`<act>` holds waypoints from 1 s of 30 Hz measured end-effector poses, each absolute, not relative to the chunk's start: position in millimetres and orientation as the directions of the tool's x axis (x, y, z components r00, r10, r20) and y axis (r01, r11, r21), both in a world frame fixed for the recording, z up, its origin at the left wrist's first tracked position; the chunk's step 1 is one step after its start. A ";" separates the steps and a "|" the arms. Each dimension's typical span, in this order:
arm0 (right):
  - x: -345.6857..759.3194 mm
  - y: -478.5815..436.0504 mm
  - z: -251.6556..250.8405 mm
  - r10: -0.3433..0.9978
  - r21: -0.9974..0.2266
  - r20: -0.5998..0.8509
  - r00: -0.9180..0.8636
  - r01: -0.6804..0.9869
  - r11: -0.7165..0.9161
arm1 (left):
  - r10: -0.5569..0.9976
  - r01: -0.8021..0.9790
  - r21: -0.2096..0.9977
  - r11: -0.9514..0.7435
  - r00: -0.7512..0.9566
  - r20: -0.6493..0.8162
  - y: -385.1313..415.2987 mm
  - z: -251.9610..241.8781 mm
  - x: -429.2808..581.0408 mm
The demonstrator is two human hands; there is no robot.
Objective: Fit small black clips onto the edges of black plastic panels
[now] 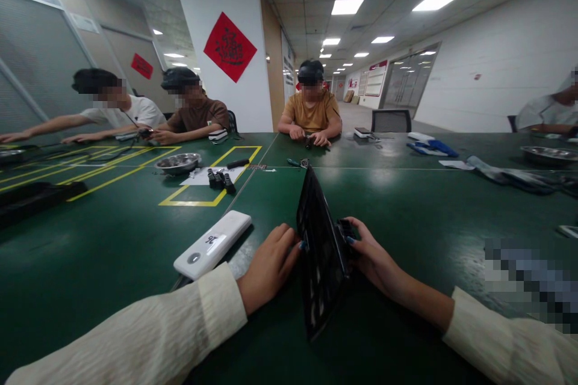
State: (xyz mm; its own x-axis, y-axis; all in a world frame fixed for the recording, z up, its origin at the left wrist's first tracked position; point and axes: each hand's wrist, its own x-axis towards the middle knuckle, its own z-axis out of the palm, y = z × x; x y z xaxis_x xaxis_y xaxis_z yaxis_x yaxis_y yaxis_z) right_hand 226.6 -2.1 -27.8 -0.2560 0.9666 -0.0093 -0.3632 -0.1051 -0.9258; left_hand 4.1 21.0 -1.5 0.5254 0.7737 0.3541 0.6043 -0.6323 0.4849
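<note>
A flat black panel point(318, 252) stands on its edge on the green table point(112, 252), seen almost end-on. My left hand point(268, 264) rests against its left face, fingers curled round the panel's edge. My right hand point(370, 255) is on the right side, fingers closed on a small black part point(347, 230) fixed to the panel. Both my arms wear cream sleeves.
A white power bank point(212, 245) lies just left of my left hand. Farther off are small black parts point(220, 180) on paper, a metal bowl point(178, 163), yellow floor-tape markings, and blue gloves point(431, 147). Several other people sit around the table's far and side edges.
</note>
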 end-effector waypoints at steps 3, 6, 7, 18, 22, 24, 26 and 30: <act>227.2 -2.6 -29.7 0.963 -0.949 0.006 -0.268 -0.306 -0.079 | 0.777 0.595 0.503 -0.627 0.524 0.349 21.9 -0.6 4.3; 228.4 -3.2 -31.4 0.956 -0.970 0.050 -0.290 -0.240 -0.022 | 0.786 0.583 0.538 -0.609 0.535 0.310 22.6 1.0 4.3; 228.8 -3.3 -31.9 0.953 -0.975 0.060 -0.297 -0.224 -0.008 | 0.788 0.578 0.550 -0.603 0.540 0.297 22.7 1.6 4.2; 230.1 -6.2 -31.6 0.935 -0.982 0.070 -0.347 -0.186 0.004 | 0.775 0.504 0.616 -0.606 0.551 0.311 23.5 1.9 2.9; 230.8 -6.8 -30.5 0.931 -0.985 0.069 -0.359 -0.174 0.006 | 0.761 0.485 0.617 -0.620 0.562 0.323 24.0 1.5 2.6; 230.5 -7.1 -29.5 0.927 -0.985 0.064 -0.368 -0.171 0.000 | 0.749 0.484 0.608 -0.629 0.588 0.307 24.0 2.6 2.4; 230.0 -7.3 -28.2 0.929 -0.985 0.057 -0.365 -0.173 -0.007 | 0.744 0.495 0.594 -0.634 0.601 0.293 23.2 3.9 2.4; 228.5 -8.0 -26.4 0.940 -0.983 0.026 -0.339 -0.180 -0.038 | 0.723 0.489 0.571 -0.660 0.620 0.305 19.8 4.7 2.0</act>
